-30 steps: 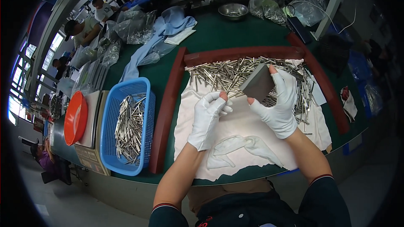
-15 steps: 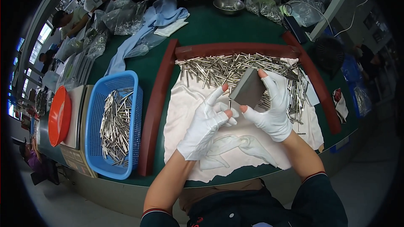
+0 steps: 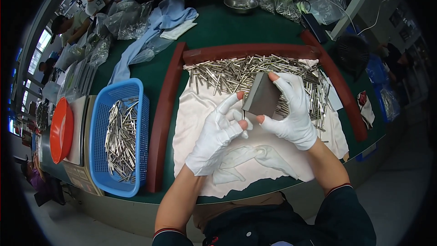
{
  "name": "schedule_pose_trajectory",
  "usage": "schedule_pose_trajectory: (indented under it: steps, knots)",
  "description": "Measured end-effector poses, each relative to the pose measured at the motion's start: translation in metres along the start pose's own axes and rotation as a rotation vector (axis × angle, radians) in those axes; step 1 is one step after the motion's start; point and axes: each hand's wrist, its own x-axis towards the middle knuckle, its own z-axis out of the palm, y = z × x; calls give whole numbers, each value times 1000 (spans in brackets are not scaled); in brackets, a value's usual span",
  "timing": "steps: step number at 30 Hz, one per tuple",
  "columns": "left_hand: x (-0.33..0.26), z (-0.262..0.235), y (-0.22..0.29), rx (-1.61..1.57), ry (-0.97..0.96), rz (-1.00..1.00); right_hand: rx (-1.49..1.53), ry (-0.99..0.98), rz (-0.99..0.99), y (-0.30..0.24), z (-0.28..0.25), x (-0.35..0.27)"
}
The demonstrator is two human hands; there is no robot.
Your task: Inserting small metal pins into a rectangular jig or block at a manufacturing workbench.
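Observation:
In white gloves with bare fingertips, both my hands are raised over a pale cloth (image 3: pixel 191 118). My right hand (image 3: pixel 296 118) grips a flat dark grey rectangular block (image 3: pixel 264 96) between thumb and fingers, tilted up on edge. My left hand (image 3: pixel 211 139) is closed in a pinch, with a slim metal pin (image 3: pixel 243 113) upright between index fingertip and thumb. The pin is close against the block's left edge; whether they touch I cannot tell. Behind the hands, a heap of loose metal pins (image 3: pixel 223 74) spreads across the cloth. A crumpled white cloth (image 3: pixel 236 159) lies below my wrists.
Dark red rails (image 3: pixel 160 127) border the cloth on the left, back and right. Further left stands a blue plastic basket (image 3: pixel 97 155) holding many pins, beside a red tray (image 3: pixel 61 130). A metal bowl (image 3: pixel 241 3) sits at the back. Other people work at the far left.
The block has turned a little more upright in my right hand. My left hand keeps its pinch on the pin. The whole view has shifted slightly.

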Motion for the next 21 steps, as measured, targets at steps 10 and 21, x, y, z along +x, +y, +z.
schedule_pose_trajectory:
  steps: [10,21]
  knots:
    - [-6,11,1,-35,104,13,4,96,-57,6,4,-4]
    - [0,8,-9,-88,110,34,-28,179,-45,7,4,-6]
